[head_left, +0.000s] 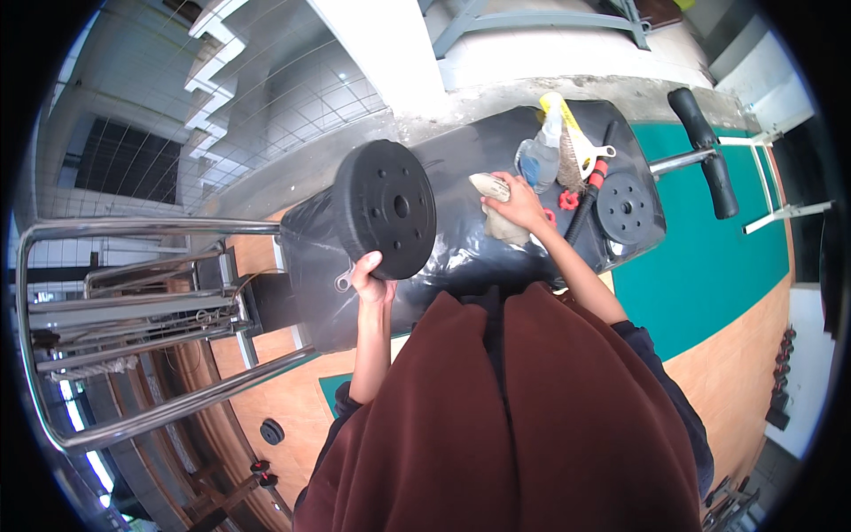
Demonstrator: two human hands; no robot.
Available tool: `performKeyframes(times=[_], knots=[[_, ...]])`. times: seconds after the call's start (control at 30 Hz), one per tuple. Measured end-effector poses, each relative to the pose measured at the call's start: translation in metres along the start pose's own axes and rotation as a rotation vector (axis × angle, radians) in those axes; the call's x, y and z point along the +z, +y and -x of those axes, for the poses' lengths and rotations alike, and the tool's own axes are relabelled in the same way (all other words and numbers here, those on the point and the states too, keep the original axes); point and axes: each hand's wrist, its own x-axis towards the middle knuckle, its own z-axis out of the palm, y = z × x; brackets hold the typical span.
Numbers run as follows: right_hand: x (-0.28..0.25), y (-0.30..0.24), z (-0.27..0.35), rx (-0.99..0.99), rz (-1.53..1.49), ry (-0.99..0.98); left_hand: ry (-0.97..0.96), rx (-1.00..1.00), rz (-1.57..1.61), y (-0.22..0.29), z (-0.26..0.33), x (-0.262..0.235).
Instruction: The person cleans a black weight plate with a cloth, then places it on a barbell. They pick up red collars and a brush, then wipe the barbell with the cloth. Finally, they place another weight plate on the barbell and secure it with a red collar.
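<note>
A black padded worktop (479, 146) spans the upper middle; left of centre tilts a black weight plate (381, 232), the left hand (370, 277) clamped on its lower rim; further right lies a second plate (612, 213); mid-frame, the right hand (519, 206) grips a beige cloth (505, 229)

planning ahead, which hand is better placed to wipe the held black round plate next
Probably the right hand: it holds a crumpled beige cloth, while the left hand holds the black round plate.
</note>
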Motion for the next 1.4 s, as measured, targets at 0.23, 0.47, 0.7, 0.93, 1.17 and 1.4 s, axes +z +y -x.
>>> performKeyframes(times=[0.23,0.47,0.7,0.93,1.17,1.4], knots=[[0.019,-0.006,-0.006,0.137,0.293,-0.264,0.306,-0.167,0.102,0.013,0.046,-0.030],[0.037,-0.046,0.007,-0.109,0.351,0.063,0.425,0.009,-0.445,0.053,0.045,-0.070],[0.057,-0.057,0.021,-0.145,0.469,-0.109,0.612,0.024,-0.175,0.096,0.041,-0.140],[0.051,-0.031,0.047,-0.119,0.177,0.184,0.534,0.039,-0.011,0.083,0.094,-0.177],[0.028,-0.005,0.097,0.109,0.090,0.576,0.412,-0.184,0.004,0.048,0.092,-0.155],[0.007,-0.004,0.104,0.044,0.029,0.462,0.611,-0.495,-0.031,-0.016,0.055,-0.076]])
